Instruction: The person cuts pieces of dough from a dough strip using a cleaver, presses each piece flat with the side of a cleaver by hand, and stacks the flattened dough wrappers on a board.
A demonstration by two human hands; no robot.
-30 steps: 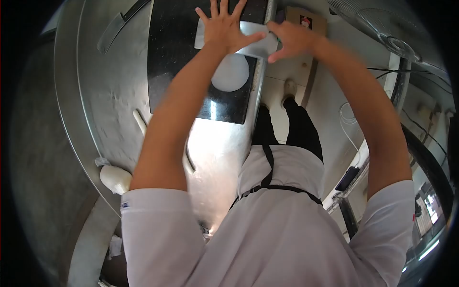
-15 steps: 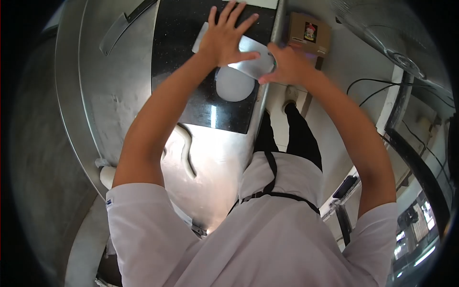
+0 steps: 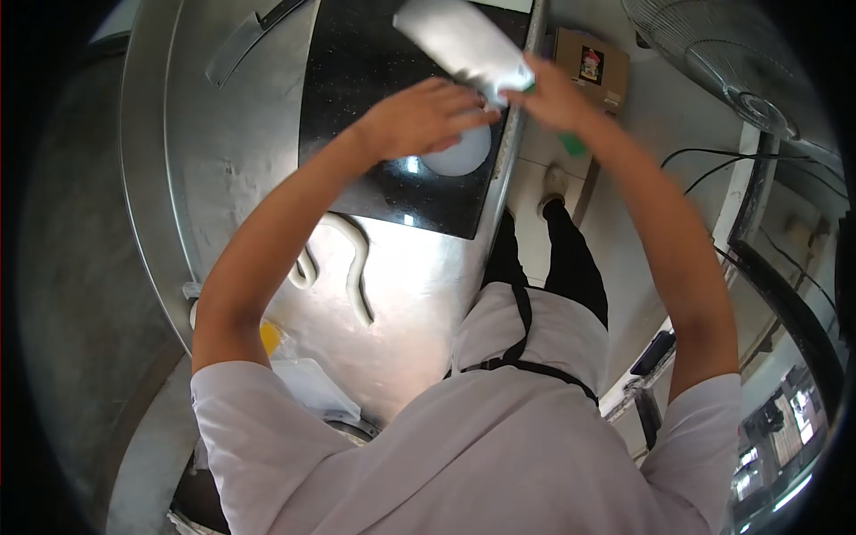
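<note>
My right hand (image 3: 553, 96) grips a cleaver with a green handle; the end of the handle shows below my wrist. Its broad, shiny blade (image 3: 464, 40) is raised over the black board (image 3: 357, 89), pointing up and left. My left hand (image 3: 419, 118) is palm down with its fingers stretched to the right, and holds nothing that I can see. Beneath those fingertips a flat, round white piece of dough (image 3: 462, 153) lies on the board, its upper edge partly covered. Whether the fingers touch it, I cannot tell.
A rope of white dough (image 3: 358, 267) curves across the steel table (image 3: 410, 276). At the upper left lies another cleaver (image 3: 236, 49) with a dark handle. A clear plastic container (image 3: 314, 388) sits near my left sleeve. Right of the table are a cardboard box (image 3: 593, 71) and a fan (image 3: 713, 53).
The cleaver's blade has lifted off the board, up and away from the dough disc. My left hand has come off the blade and moved down toward the disc. The view has shifted slightly.
</note>
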